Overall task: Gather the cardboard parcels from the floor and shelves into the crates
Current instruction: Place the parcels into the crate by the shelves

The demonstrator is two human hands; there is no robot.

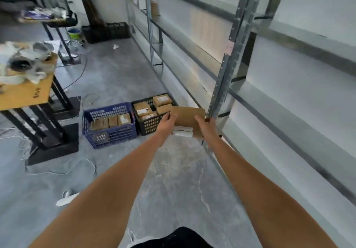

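Observation:
A flat brown cardboard parcel (187,117) with a white label on its near edge hangs in the air between both hands. My left hand (167,121) grips its left side and my right hand (203,125) grips its right side. Just beyond it on the floor stands a black crate (149,125) holding several brown parcels (161,101). To its left a blue crate (107,130) also holds several parcels (112,121). One more parcel (155,9) stands on a far shelf.
Grey metal shelving (227,86) runs along the right wall. A yellow-topped table (25,93) with clutter stands at left on black legs. Cables and a white paper strip (66,199) lie on the concrete floor. Two dark crates (107,31) sit at the far wall.

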